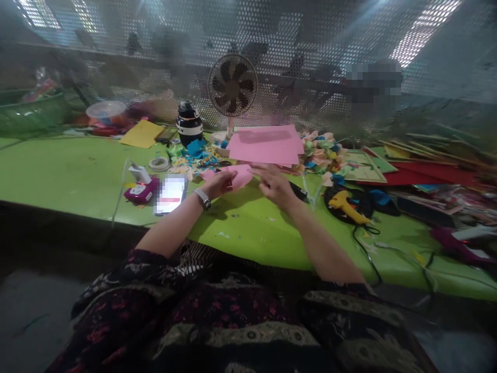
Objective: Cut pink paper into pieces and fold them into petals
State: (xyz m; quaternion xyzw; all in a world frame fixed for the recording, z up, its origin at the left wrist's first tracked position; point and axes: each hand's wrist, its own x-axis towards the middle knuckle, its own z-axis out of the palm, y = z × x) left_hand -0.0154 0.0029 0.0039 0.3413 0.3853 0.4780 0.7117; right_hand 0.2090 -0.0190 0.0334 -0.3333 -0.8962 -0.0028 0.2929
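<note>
My left hand (220, 184), with a watch on its wrist, is closed on a small piece of pink paper (241, 175) just above the green table (70, 171). Its fingers curl round the paper's left edge. To the right, my right hand (275, 185) rests beside the same pink piece with its fingers reaching toward it; they are blurred, so their grip is unclear. A stack of larger pink sheets (266, 144) lies just behind both hands.
A phone (170, 194) and a small magenta device (140, 189) lie left of my hands. A yellow glue gun (347, 206) with a black cord sits to the right. A small fan (232, 88), a black flask (188, 124), tape (159, 163) and paper scraps (198, 155) stand behind.
</note>
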